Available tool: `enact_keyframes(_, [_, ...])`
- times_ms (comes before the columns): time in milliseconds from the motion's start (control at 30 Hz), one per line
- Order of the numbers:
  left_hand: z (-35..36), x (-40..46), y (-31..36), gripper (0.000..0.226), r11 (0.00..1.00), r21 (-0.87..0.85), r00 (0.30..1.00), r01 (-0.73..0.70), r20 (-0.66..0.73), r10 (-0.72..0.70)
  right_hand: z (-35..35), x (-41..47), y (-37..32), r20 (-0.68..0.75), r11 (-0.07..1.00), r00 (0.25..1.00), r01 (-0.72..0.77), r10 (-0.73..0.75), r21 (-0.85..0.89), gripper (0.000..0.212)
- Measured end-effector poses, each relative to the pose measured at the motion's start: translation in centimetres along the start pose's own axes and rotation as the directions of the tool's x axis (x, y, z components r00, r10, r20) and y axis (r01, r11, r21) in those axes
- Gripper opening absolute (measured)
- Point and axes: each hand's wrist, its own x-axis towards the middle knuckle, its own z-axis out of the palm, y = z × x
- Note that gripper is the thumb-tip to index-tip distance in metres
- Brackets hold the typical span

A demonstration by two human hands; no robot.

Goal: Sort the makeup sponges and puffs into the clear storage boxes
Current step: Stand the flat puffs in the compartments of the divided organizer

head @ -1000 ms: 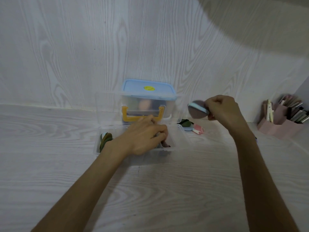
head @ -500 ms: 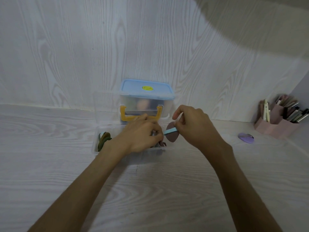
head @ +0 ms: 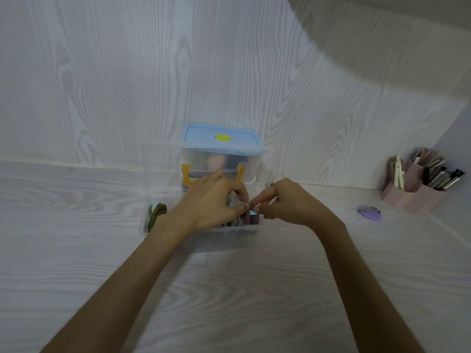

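Far left of the clear open box [head: 153,226], w/ its lid standing up behind, a few green puffs [head: 156,215] stand on edge in the left compartment. Next, the left hand [head: 211,202] lies over the box middle, fingers curled down into the stack of puffs [head: 235,221] standing upright there, seems to be holding them back; can't tell if it grips any one. Behind both hands, a second clear box w/ blue lid [head: 221,139] & yellow handle [head: 188,180] sits closed vs. the wall. Right hand [head: 290,202] meets the left over the box's right part, thumb & index pinched narrow on a mauve puff w/ light-blue strap [head: 253,214], which is already down among the others in the box. Further right, well apart, a purple puff [head: 369,212] lies flat on the wood-grain table [head: 76,250]. Far right corner: pink organizer [head: 413,198] w/ pens & brushes.
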Motion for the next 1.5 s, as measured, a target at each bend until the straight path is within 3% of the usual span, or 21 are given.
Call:
enact_keyframes(67, [0.0,0.0,0.1,0.018,1.0,0.019,1.0,-0.02,0.011,0.02,-0.5,0.1,0.4,0.049,0.998,0.998,-0.04,0.038,0.046,0.021])
enact_keyframes(133, [0.0,0.0,0.2,0.018,0.999,0.033,1.0,-0.028,0.011,0.028,-0.4,0.4,0.5,0.011,0.996,0.998,-0.064,0.064,0.054,0.017])
enact_keyframes(233, [0.1,0.0,0.1,0.018,0.999,0.05,1.0,-0.018,0.024,0.017,0.5,0.6,0.2,-0.014,1.0,1.0,-0.003,0.003,0.001,0.011])
enact_keyframes(367, [-0.1,0.0,0.1,0.02,0.996,0.085,0.998,-0.012,0.067,0.006,-0.9,0.7,0.4,0.103,0.997,0.995,0.006,-0.013,0.071,0.016])
enact_keyframes(400, [-0.1,0.0,0.1,0.02,0.996,0.089,0.997,-0.011,0.082,0.004,-1.7,0.8,1.0,0.074,0.99,0.997,-0.027,0.017,0.139,0.018])
enact_keyframes(467, [-0.3,0.0,0.2,0.021,0.996,0.085,0.996,-0.017,0.091,0.009,-2.7,1.5,3.3,-0.155,0.957,0.977,-0.101,0.147,0.272,0.02])
enact_keyframes(533, [-0.4,0.0,0.3,0.021,0.995,0.094,0.994,-0.04,0.106,0.03,-2.6,2.7,6.4,-0.373,0.958,0.887,-0.212,0.272,0.194,0.025])
enact_keyframes(567, [-0.4,0.1,0.3,0.021,0.994,0.099,0.992,-0.054,0.118,0.042,-2.1,3.5,7.9,-0.391,0.954,0.87,-0.279,0.301,0.112,0.029])
enact_keyframes(667, [-0.5,0.1,0.5,0.017,0.994,0.074,0.987,-0.076,0.147,0.064,-0.3,5.4,10.8,-0.239,0.907,0.895,-0.41,0.377,-0.102,0.043])
enact_keyframes(767, [-0.4,0.0,0.3,0.018,0.998,0.004,0.987,-0.068,0.147,0.066,0.9,6.1,11.4,-0.207,0.865,0.881,-0.463,0.426,-0.194,0.049])
enact_keyframes(867, [-0.2,-0.1,0.4,0.028,0.993,-0.074,0.974,-0.094,0.2,0.107,1.8,5.9,11.2,-0.261,0.876,0.871,-0.461,0.415,-0.145,0.048])
enact_keyframes(967, [-0.1,-0.1,0.6,0.029,0.988,-0.07,0.959,-0.136,0.242,0.149,2.0,5.5,11.2,-0.372,0.919,0.849,-0.393,0.375,0.03,0.048])
enact_keyframes(1133, [-0.3,0.0,0.4,0.027,0.991,-0.032,0.967,-0.134,0.214,0.137,0.2,4.7,11.5,-0.298,0.876,0.848,-0.328,0.438,0.354,0.044])
enact_keyframes(1400, [-1.3,-0.2,-0.5,0.028,0.997,-0.01,0.979,-0.08,0.187,0.08,-5.1,2.2,10.1,-0.274,0.894,0.873,-0.312,0.403,0.322,0.041])
enact_keyframes(1500, [-1.2,-0.1,-0.5,0.024,0.997,0.002,0.981,-0.079,0.178,0.077,-7.1,0.1,6.9,-0.235,0.917,0.919,-0.234,0.317,0.322,0.03])
